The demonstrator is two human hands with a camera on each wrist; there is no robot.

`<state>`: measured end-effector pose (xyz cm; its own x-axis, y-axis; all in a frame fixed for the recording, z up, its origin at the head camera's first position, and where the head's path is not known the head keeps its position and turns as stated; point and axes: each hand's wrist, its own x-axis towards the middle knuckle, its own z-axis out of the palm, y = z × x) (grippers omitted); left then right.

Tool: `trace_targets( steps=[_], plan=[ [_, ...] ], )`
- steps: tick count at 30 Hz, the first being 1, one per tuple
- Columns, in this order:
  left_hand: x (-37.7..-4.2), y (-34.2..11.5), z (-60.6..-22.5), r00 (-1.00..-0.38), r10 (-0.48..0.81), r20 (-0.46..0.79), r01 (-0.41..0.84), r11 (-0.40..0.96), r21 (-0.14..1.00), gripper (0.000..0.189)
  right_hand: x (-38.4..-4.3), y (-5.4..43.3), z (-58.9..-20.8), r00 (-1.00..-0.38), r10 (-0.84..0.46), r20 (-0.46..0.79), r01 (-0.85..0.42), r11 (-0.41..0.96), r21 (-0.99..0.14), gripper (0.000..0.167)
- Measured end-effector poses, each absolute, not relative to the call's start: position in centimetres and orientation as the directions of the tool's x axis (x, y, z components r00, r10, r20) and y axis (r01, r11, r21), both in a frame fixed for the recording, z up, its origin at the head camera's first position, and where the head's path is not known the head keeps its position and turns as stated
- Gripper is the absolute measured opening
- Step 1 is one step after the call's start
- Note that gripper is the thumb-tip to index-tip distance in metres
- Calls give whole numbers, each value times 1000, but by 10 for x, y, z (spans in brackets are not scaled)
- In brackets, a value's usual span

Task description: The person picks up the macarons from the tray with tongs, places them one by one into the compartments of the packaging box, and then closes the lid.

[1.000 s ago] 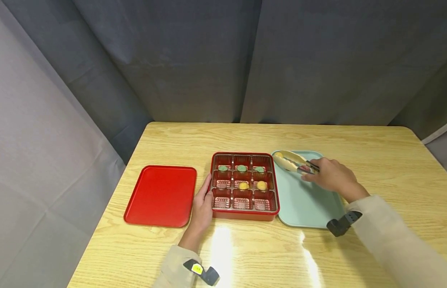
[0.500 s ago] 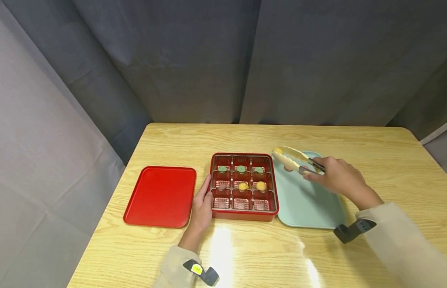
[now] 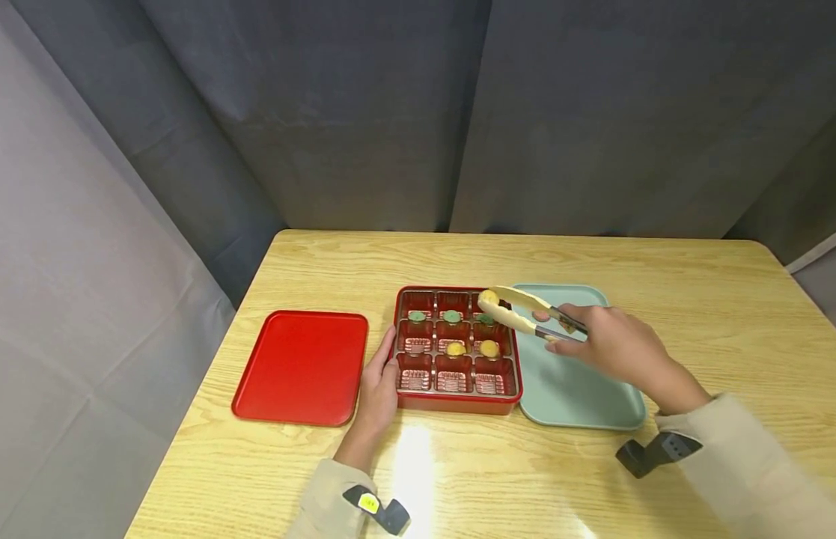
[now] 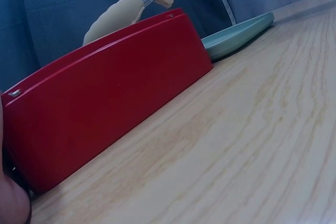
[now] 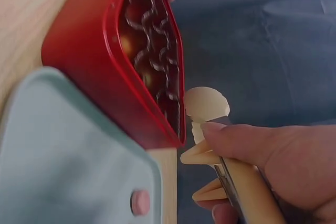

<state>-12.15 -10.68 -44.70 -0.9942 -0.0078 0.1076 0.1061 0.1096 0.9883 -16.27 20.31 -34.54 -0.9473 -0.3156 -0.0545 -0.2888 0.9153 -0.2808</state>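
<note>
My right hand (image 3: 620, 344) grips a pair of tongs (image 3: 519, 308) with cream tips. Pinched in those tips is a round yellow piece (image 3: 489, 298), above the back right corner of a red box (image 3: 458, 405) with a divided insert. Green pieces (image 3: 451, 317) sit in the box's back row; two yellow pieces (image 3: 489, 348) sit in the middle row, centre and right. My left hand (image 3: 377, 389) rests against the box's left wall, fingers lying along it. In the left wrist view the box's red wall (image 4: 121, 87) hides its inside.
A pale green tray (image 3: 579, 400) stands right of the box, with a pink piece (image 5: 140, 202) on it. Left of the box lies a flat red tray or lid (image 3: 299, 367). Grey curtains (image 3: 364, 112) hang behind the wooden table (image 3: 700, 299).
The right hand lifts the tongs with the yellow piece off the green tray and carries them left, over the box's back right corner. The left hand and the box stay put.
</note>
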Motion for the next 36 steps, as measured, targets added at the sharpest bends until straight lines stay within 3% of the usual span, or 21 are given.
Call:
trace_targets(
  steps=[3, 11, 18, 25, 31, 36],
  plan=[
    [-121, -107, -447, -994, -7, 109, 108, 121, 987, 51, -158, 195, -346, -942, -333, -46, -308, 909, -282, 66],
    [-121, -107, -445, -994, -18, 110, 106, 135, 985, 51, -148, 172, -349, -924, -381, -3, -366, 889, -277, 42],
    [-120, -107, -445, -992, -32, 120, 115, 135, 984, 51, -144, 150, -355, -918, -397, -1, -374, 865, -333, 53],
    [-125, -108, -456, -990, -33, 135, 128, 147, 981, 51, -146, 137, -363, -894, -447, -42, -404, 841, -359, 34],
    [-133, -110, -479, -985, -42, 168, 159, 152, 975, 52, -146, 133, -365, -894, -440, -79, -381, 842, -381, 44],
    [-124, -108, -455, -988, -26, 155, 149, 158, 976, 51, -145, 133, -364, -895, -437, -82, -376, 843, -385, 43]
  ],
)
